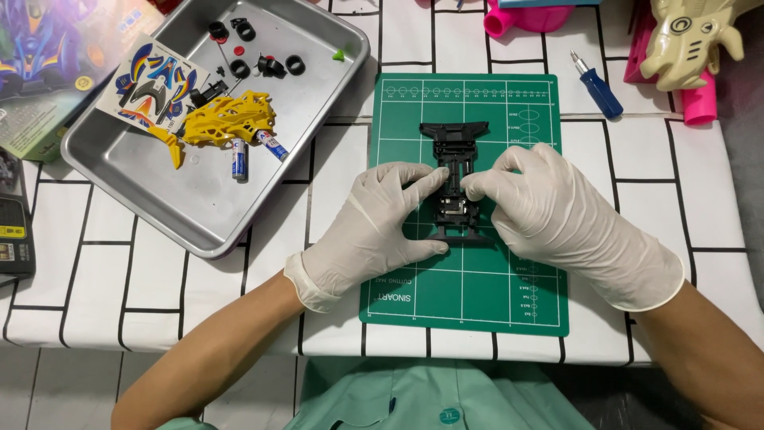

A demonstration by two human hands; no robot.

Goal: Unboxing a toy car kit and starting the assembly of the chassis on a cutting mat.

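Metal tray [119,151] holding yellow car body shell [227,119], two batteries [239,158], black tyres [270,65], sticker sheet [155,84], blue-handled screwdriver [597,86] right of green cutting mat [477,295]

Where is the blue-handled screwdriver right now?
In the head view the blue-handled screwdriver lies on the tablecloth at upper right, just beyond the green cutting mat, left of the beige toy.

Table [111,295] under white cloth with black brick lines. Green cutting mat [469,295] near centre. Metal tray [135,175] far left. Blue-handled screwdriver [595,86] far right of mat. Dark device [14,231], possibly charger, at left edge.
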